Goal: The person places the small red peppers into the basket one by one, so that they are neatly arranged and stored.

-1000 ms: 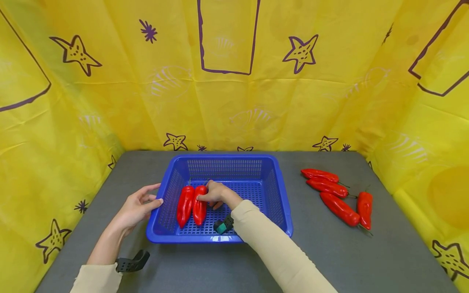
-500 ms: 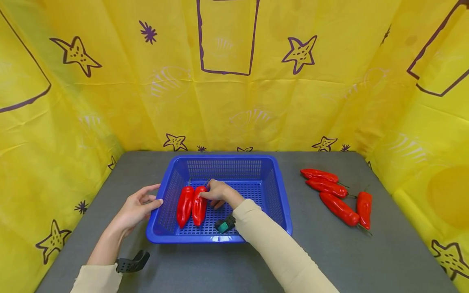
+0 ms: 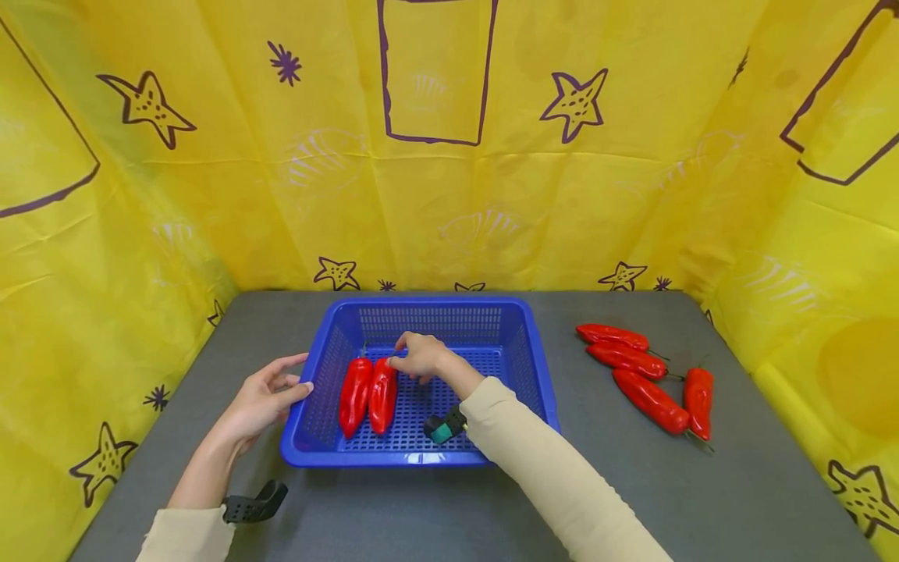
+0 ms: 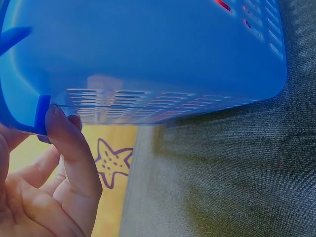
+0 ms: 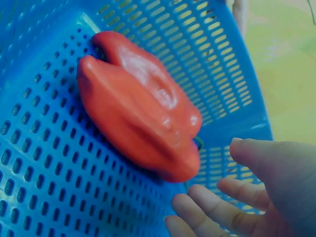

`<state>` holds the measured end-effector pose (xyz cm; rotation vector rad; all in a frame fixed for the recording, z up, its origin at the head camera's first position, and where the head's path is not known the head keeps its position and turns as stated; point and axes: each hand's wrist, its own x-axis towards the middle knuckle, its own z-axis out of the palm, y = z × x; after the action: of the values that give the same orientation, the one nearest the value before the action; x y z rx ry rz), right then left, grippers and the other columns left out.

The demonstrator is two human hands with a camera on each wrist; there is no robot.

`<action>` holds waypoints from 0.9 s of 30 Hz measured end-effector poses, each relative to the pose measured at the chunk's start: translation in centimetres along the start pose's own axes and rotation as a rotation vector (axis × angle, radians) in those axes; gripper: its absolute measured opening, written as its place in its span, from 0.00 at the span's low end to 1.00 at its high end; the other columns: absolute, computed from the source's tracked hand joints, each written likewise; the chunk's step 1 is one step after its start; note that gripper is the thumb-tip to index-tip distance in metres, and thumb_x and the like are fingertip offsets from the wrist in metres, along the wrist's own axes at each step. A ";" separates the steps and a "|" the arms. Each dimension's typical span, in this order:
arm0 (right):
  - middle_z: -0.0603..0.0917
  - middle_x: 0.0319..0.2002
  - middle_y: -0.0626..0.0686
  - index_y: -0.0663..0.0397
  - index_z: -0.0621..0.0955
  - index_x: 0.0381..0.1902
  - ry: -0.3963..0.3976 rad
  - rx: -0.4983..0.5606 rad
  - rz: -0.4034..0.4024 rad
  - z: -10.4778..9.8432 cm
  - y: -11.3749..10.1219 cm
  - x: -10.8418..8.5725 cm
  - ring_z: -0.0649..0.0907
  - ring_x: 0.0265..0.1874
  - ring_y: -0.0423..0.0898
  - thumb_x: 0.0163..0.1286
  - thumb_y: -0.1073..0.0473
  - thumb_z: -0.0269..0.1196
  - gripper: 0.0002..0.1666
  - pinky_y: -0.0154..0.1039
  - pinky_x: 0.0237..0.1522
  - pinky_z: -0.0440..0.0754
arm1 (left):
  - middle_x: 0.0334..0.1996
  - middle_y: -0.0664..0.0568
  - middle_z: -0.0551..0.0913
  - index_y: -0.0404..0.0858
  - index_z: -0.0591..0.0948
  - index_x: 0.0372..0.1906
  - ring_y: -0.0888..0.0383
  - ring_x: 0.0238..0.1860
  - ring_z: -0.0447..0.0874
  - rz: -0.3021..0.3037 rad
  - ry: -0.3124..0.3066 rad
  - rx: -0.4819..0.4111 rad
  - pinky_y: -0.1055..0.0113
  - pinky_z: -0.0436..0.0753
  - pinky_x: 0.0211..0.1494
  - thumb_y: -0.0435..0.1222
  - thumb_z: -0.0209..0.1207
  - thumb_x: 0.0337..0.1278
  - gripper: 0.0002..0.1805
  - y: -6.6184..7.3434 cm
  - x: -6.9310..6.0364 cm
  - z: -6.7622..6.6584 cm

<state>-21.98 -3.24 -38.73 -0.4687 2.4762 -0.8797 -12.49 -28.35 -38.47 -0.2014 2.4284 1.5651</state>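
Note:
Two long red peppers, the left one (image 3: 354, 400) and the right one (image 3: 382, 400), lie side by side in the left half of a blue plastic basket (image 3: 421, 459). The left hand (image 3: 261, 400) holds the basket's left rim; in the left wrist view its thumb (image 4: 74, 153) and a finger pinch the edge. Above the basket floor, at the stem end of the right pepper, is the right hand (image 3: 424, 357). In the right wrist view its fingers (image 5: 212, 207) are spread and apart from the nearer pepper (image 5: 133, 121), with nothing between them.
Several more red peppers (image 3: 649, 400) lie on the grey table (image 3: 597, 499) right of the basket. A yellow patterned cloth (image 3: 449, 203) walls in the table at the back and sides. Each wrist wears a black strap (image 3: 256, 503).
The right hand has let go of the right pepper and shifted slightly up and to the right. The left hand and the basket have not moved.

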 end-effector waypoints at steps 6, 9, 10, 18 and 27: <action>0.78 0.27 0.49 0.55 0.73 0.54 0.017 -0.070 -0.093 -0.9 -0.7 -0.8 0.84 0.25 0.53 0.65 0.49 0.58 0.23 0.37 0.26 0.81 | 0.42 0.41 0.77 0.41 0.58 0.69 0.53 0.35 0.82 0.010 0.001 -0.028 0.58 0.83 0.40 0.43 0.59 0.57 0.36 0.0 0.0 0.0; 0.81 0.29 0.48 0.54 0.73 0.53 0.030 -0.088 -0.136 -1.3 -1.0 -1.3 0.84 0.24 0.50 0.64 0.49 0.59 0.23 0.33 0.25 0.78 | 0.42 0.41 0.78 0.40 0.57 0.69 0.54 0.35 0.82 0.019 0.000 -0.036 0.59 0.83 0.39 0.41 0.58 0.58 0.36 0.0 0.0 0.0; 0.82 0.31 0.48 0.54 0.74 0.53 0.036 -0.098 -0.151 -1.5 -1.0 -1.4 0.83 0.24 0.48 0.64 0.49 0.59 0.23 0.32 0.26 0.78 | 0.42 0.41 0.78 0.40 0.57 0.69 0.54 0.35 0.82 0.018 0.001 -0.036 0.59 0.83 0.39 0.41 0.59 0.58 0.36 0.0 0.0 0.0; 0.84 0.39 0.51 0.53 0.73 0.54 0.078 -0.154 -0.250 -2.7 -1.3 -2.6 0.82 0.37 0.43 0.64 0.49 0.59 0.23 0.36 0.40 0.78 | 0.41 0.41 0.78 0.40 0.58 0.69 0.54 0.35 0.82 0.010 0.003 -0.029 0.57 0.83 0.41 0.41 0.58 0.58 0.36 0.0 -0.1 0.1; 0.84 0.40 0.49 0.50 0.72 0.54 0.130 -0.150 -0.313 -4.1 -1.0 -3.8 0.82 0.36 0.42 0.65 0.49 0.59 0.22 0.37 0.41 0.78 | 0.43 0.39 0.77 0.40 0.58 0.69 0.52 0.37 0.82 0.005 0.004 -0.020 0.55 0.82 0.42 0.43 0.59 0.58 0.36 0.0 0.0 0.1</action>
<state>-20.79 -0.21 -34.06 -0.8960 2.6436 -0.8673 -12.47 -28.26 -38.53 -0.2021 2.4194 1.5927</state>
